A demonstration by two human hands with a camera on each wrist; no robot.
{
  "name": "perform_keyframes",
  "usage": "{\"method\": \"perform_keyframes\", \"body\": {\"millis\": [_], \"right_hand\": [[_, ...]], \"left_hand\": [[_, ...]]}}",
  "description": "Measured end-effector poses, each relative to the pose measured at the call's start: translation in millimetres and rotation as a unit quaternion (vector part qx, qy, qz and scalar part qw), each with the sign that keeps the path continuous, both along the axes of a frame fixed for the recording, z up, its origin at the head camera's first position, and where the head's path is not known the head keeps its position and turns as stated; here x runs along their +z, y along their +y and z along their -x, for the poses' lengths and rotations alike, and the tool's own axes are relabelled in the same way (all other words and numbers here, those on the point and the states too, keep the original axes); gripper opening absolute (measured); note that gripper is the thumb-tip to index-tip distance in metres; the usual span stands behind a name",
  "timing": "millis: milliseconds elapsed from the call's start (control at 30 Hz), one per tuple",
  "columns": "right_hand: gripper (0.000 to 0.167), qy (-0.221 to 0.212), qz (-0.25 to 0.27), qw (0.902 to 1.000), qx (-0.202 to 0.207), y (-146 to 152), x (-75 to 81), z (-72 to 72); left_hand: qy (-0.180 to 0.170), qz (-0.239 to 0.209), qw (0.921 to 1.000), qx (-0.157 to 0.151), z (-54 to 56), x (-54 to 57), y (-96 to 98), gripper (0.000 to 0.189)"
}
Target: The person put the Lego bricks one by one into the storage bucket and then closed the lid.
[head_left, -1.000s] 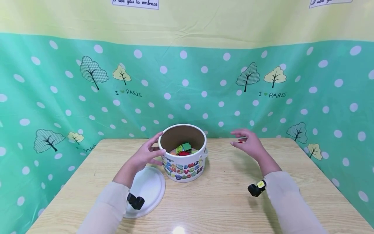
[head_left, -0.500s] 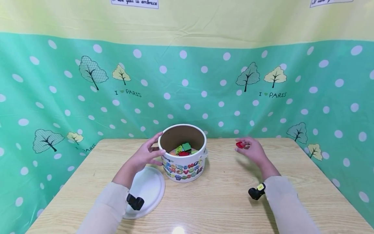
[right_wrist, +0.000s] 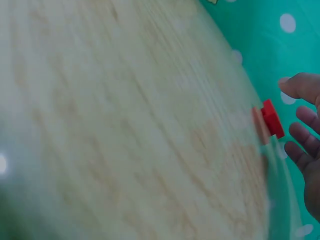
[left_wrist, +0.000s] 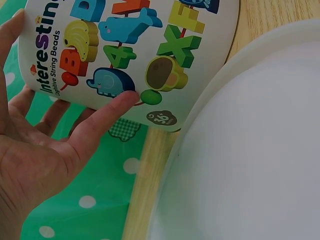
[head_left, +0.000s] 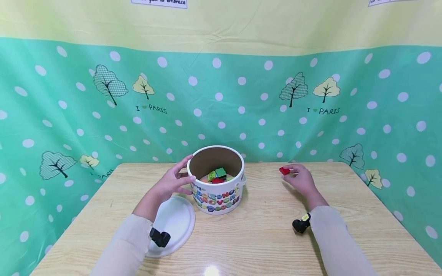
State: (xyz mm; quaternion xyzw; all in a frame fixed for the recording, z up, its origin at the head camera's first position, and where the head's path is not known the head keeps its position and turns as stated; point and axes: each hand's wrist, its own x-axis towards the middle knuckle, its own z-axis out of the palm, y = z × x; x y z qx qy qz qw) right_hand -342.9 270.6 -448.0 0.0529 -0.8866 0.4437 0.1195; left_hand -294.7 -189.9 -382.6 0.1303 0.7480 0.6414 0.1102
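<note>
A white tub point(head_left: 216, 199) with colourful letter prints stands upright on the table, its top uncovered. Green, yellow-green and red toy blocks point(head_left: 220, 174) lie inside. My left hand point(head_left: 171, 181) rests against the tub's left side, fingers spread and fairly straight; in the left wrist view its thumb point(left_wrist: 112, 107) touches the printed wall. To the right, a small red toy block point(head_left: 284, 171) sits on the table near the back edge. My right hand point(head_left: 301, 179) is just right of it, and the right wrist view shows a gap between its fingers and the red block point(right_wrist: 272, 119).
A round white lid point(head_left: 176, 222) lies on the table left of and in front of the tub, partly under my left forearm. Behind the wooden table point(head_left: 255, 237) hangs a green and yellow dotted curtain point(head_left: 221, 96).
My right hand has moved down and slightly right, uncovering the red block at its fingertips. The left hand and the tub have stayed in place.
</note>
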Motion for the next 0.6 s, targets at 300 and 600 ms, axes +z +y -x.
{"method": "perform_keyframes", "body": {"millis": [300,600], "right_hand": [[0.037,0.003,-0.012,0.9986,-0.052,2.6,-9.6,10.8],[0.048,-0.028,-0.006,0.9983,-0.050,6.6,-14.2,21.1]], "left_hand": [[-0.002,-0.004,1.0000,-0.001,0.5,-0.7,-1.0,0.083],[-0.004,-0.001,1.0000,0.003,-0.3,1.5,0.7,0.082]]}}
